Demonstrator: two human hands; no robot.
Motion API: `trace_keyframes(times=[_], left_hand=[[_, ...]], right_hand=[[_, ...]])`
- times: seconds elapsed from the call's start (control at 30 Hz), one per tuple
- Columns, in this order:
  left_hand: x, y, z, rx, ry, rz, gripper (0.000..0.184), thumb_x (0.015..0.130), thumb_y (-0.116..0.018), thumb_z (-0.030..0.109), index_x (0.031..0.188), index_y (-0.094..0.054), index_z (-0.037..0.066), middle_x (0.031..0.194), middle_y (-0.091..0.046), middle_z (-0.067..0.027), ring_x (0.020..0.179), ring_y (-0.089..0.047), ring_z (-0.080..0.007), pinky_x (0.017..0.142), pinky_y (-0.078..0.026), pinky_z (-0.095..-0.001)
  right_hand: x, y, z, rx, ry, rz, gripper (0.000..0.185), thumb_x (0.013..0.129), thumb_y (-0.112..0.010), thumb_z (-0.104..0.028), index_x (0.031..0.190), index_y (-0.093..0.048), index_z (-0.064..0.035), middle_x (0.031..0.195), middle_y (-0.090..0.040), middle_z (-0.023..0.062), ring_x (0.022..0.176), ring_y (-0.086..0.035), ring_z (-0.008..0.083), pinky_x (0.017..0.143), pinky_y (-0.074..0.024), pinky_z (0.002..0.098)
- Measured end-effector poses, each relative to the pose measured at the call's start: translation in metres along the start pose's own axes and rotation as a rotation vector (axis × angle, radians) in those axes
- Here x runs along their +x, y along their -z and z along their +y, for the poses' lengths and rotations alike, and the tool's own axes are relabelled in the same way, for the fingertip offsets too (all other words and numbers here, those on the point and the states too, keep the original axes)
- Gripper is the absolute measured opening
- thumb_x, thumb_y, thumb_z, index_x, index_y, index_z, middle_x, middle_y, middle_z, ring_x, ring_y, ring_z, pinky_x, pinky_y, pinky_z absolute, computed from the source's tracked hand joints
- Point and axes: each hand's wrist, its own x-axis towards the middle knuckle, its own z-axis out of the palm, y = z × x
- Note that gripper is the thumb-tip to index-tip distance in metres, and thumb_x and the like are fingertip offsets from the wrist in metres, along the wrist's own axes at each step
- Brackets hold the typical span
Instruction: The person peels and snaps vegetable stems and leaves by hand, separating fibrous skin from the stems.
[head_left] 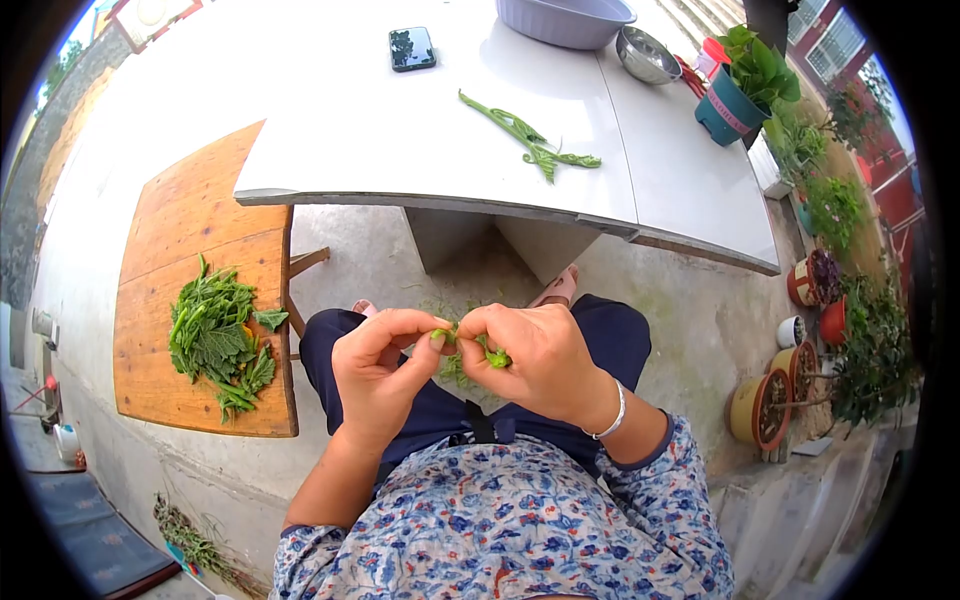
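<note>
Above my lap, my left hand [385, 375] and my right hand [535, 362] are close together, both with thumb and forefinger pinched. Between them is a short green vegetable stem [497, 357], mostly hidden by the fingers, with one end showing beside my right fingers. Whether it is one piece or two I cannot tell. A longer leafy vegetable shoot [520, 130] lies on the white table [330, 150] in front of me. To my left, a pile of cut green stems and leaves [220, 335] rests on a wooden bench [200, 220].
Farther back on the table are a phone [411, 48], a lavender basin [568, 22], a metal bowl [647, 55] and a potted plant [735, 100]. Several flowerpots [762, 408] line the right side. Green scraps lie on the concrete floor between my feet.
</note>
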Motion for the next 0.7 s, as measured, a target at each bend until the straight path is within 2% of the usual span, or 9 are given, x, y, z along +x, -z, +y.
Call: trace_keyframes(times=[0.03, 0.27, 0.33, 0.43, 0.57, 0.7], left_hand=[[0.0, 0.0, 0.0, -0.103, 0.067, -0.005, 0.014, 0.079, -0.065, -0.008, 0.093, -0.063, -0.006, 0.085, -0.066, -0.0071, 0.077, -0.064, -0.0121, 0.067, -0.052, -0.0222], [0.004, -0.006, 0.0, -0.301, 0.18, 0.002, 0.015, 0.08, -0.068, -0.005, 0.094, -0.062, -0.004, 0.084, -0.065, -0.0062, 0.075, -0.063, -0.0109, 0.067, -0.051, -0.0219], [0.004, 0.005, -0.01, -0.388, 0.238, -0.147, 0.017, 0.079, -0.069, -0.004, 0.094, -0.062, -0.003, 0.083, -0.064, -0.0055, 0.075, -0.063, -0.0103, 0.068, -0.051, -0.0215], [0.004, 0.012, -0.012, -0.387, 0.285, -0.216, 0.017, 0.079, -0.071, -0.002, 0.093, -0.062, -0.004, 0.083, -0.064, -0.0052, 0.075, -0.063, -0.0104, 0.068, -0.051, -0.0217], [0.003, 0.008, -0.007, -0.34, 0.245, -0.188, 0.016, 0.079, -0.07, -0.002, 0.093, -0.062, -0.005, 0.082, -0.065, -0.0059, 0.075, -0.063, -0.0108, 0.067, -0.051, -0.0215], [0.002, 0.006, -0.005, -0.322, 0.267, -0.141, 0.013, 0.081, -0.068, -0.002, 0.092, -0.062, -0.006, 0.083, -0.066, -0.0073, 0.075, -0.064, -0.0115, 0.067, -0.052, -0.0218]], right_hand=[[0.0, 0.0, 0.0, 0.014, -0.029, -0.018, 0.015, 0.074, -0.068, -0.007, 0.077, -0.054, -0.007, 0.061, -0.058, 0.0043, 0.051, -0.059, 0.0197, 0.044, -0.044, 0.0293], [0.0, 0.002, 0.0, 0.148, -0.166, -0.019, 0.012, 0.076, -0.067, -0.01, 0.079, -0.057, -0.0057, 0.064, -0.061, 0.0064, 0.051, -0.059, 0.0218, 0.048, -0.0462, 0.0309], [0.001, 0.007, -0.002, 0.206, -0.195, -0.07, 0.012, 0.076, -0.067, -0.011, 0.08, -0.057, -0.0053, 0.064, -0.061, 0.0068, 0.052, -0.06, 0.0212, 0.048, -0.0462, 0.0299], [0.002, 0.01, -0.003, 0.301, -0.274, -0.135, 0.011, 0.077, -0.066, -0.011, 0.08, -0.059, -0.0046, 0.064, -0.062, 0.0078, 0.052, -0.06, 0.0198, 0.049, -0.0457, 0.0282], [0.003, 0.012, -0.007, 0.366, -0.38, -0.135, 0.01, 0.078, -0.064, -0.012, 0.081, -0.06, -0.0038, 0.063, -0.062, 0.0088, 0.053, -0.061, 0.0179, 0.049, -0.0451, 0.0269], [0.002, 0.009, -0.005, 0.348, -0.357, -0.096, 0.01, 0.078, -0.064, -0.013, 0.08, -0.06, -0.0037, 0.064, -0.063, 0.0089, 0.053, -0.061, 0.0181, 0.05, -0.0457, 0.0274]])
